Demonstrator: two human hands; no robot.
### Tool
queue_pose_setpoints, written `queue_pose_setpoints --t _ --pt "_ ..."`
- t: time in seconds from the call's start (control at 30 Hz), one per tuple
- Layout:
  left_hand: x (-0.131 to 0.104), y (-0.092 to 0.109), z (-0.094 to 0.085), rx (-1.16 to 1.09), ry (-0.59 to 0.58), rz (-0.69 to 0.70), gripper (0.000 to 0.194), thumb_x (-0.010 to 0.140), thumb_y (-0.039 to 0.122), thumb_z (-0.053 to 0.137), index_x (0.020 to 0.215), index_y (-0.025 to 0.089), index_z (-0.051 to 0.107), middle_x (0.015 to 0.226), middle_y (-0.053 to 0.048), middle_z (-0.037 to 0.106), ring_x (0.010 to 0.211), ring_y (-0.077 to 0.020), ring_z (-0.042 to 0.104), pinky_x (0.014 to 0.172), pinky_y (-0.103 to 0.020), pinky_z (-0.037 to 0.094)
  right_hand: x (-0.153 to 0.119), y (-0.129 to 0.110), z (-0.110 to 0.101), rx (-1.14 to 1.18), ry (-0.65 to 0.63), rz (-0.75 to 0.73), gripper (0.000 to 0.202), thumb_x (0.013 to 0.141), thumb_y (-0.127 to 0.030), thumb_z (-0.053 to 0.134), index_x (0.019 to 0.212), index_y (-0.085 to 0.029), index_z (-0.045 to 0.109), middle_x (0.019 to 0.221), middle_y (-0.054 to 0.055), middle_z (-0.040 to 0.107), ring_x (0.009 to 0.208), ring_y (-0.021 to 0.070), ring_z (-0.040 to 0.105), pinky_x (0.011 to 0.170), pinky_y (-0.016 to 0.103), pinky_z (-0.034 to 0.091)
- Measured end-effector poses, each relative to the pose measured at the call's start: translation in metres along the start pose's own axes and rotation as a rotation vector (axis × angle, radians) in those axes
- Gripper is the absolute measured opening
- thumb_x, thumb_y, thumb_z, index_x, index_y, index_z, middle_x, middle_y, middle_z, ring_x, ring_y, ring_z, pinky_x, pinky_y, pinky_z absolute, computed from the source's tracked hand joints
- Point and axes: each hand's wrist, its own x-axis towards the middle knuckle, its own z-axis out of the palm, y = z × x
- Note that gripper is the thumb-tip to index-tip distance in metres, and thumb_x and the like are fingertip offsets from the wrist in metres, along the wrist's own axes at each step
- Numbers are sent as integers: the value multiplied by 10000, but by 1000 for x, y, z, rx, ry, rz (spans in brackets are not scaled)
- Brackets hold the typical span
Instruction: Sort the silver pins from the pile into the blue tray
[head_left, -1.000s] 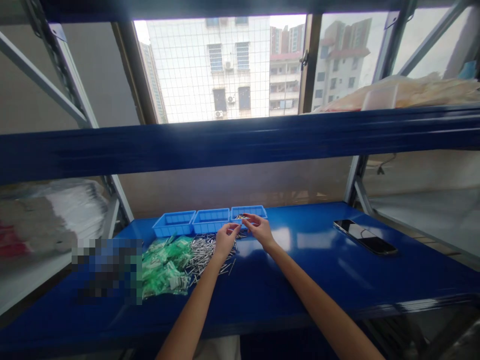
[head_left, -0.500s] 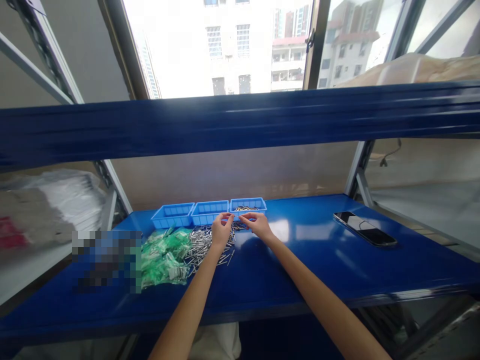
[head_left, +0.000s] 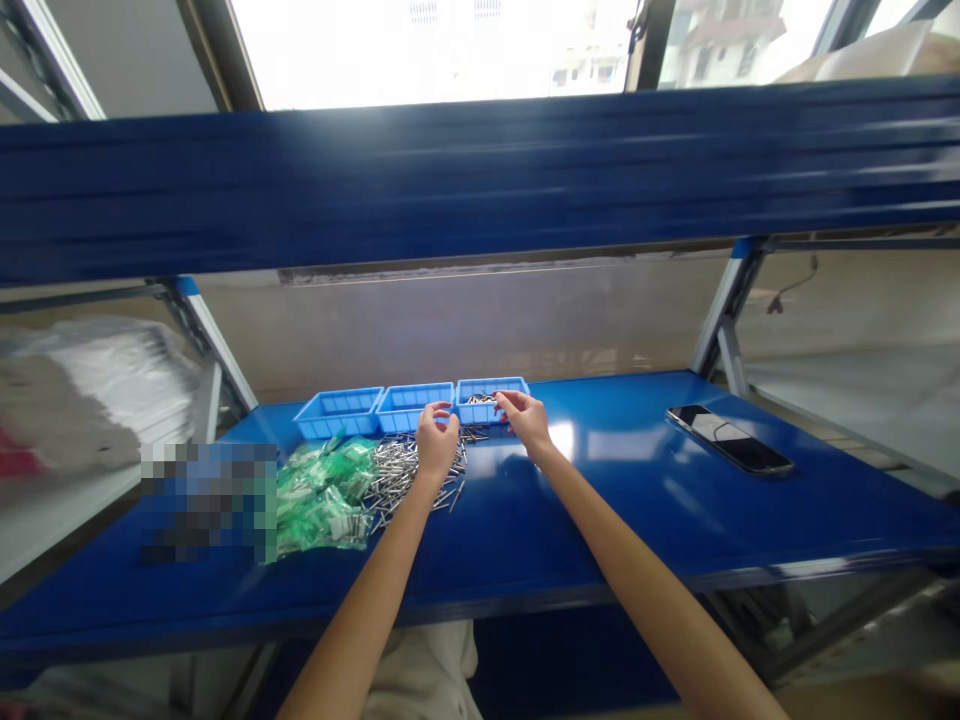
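My left hand hovers over the right side of a pile of thin, silver, rod-like metal pieces. Its fingers curve with a gap to the thumb, and nothing shows between them. At the front right of the right-hand blue tray, my right hand has its thumb and forefinger close together; anything in that pinch is too small to tell. Small metal pieces lie inside this tray. Beside it stand a middle blue tray and a left blue tray, with no contents visible in either.
Green-tinted plastic bags lie left of the pile, next to a blurred-out patch. A phone rests on the right of the blue table. A blue shelf beam crosses above the table.
My hands, close together before, have moved apart. The right one has moved up to the right-hand tray, and the left one's fingers have spread. The view has tilted downward.
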Motion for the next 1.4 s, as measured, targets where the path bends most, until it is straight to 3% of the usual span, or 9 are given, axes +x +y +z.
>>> queue_pose_setpoints --t 0.1,0.2,0.3,0.43,0.57,0.8,1.03,1.4 --pt "1 -1 0 8 -4 -9 238 718 193 517 950 151 555 811 -39 592 567 -95 512 616 -244 447 0 -1 2 106 -77 -12 429 750 -348 524 1146 -182 534 1049 88 619 775 155 628 410 162 459" --pt "2 -3 0 22 -8 -11 224 718 184 512 934 150 556 798 -36 587 568 -94 512 634 -251 450 -1 0 3 88 -107 25 464 740 -302 543 1184 -174 497 1143 110 565 796 160 628 429 172 472" --pt "2 -5 1 28 -2 -8 207 716 174 512 917 149 558 779 -33 585 565 -94 513 639 -255 451 -2 3 2 -40 -96 17 369 757 -263 521 1111 -161 546 1029 96 617 676 135 622 422 185 452" --pt "4 -7 1 33 6 -10 199 710 159 512 903 149 561 759 -27 582 564 -96 515 633 -253 448 -6 7 -1 -383 -30 -172 253 757 -227 529 998 -204 602 867 31 655 603 114 585 550 234 463" --pt "4 -8 2 45 -4 -3 189 715 166 509 897 153 561 764 -25 578 566 -98 513 631 -249 440 -12 6 -1 -597 -29 -288 243 757 -244 536 993 -242 594 842 -6 650 596 109 568 583 244 436" --pt "4 -10 4 129 24 58 173 708 163 497 862 162 575 802 -29 569 567 -96 506 658 -256 430 -17 4 3 -648 -80 -341 187 716 -308 596 888 -239 619 925 -3 642 752 137 595 635 248 446" --pt "7 -17 3 231 129 -6 161 682 173 515 824 165 591 851 -59 560 753 -158 544 748 -299 425 -19 6 5 -627 -128 -390 168 706 -342 609 835 -242 649 935 2 654 896 182 595 758 287 455" --pt "5 -15 7 114 11 92 111 675 153 494 750 171 574 803 -43 622 779 -154 583 757 -274 444 -19 8 6 -661 -177 -394 156 714 -351 602 813 -249 666 892 0 672 839 179 614 720 274 465"
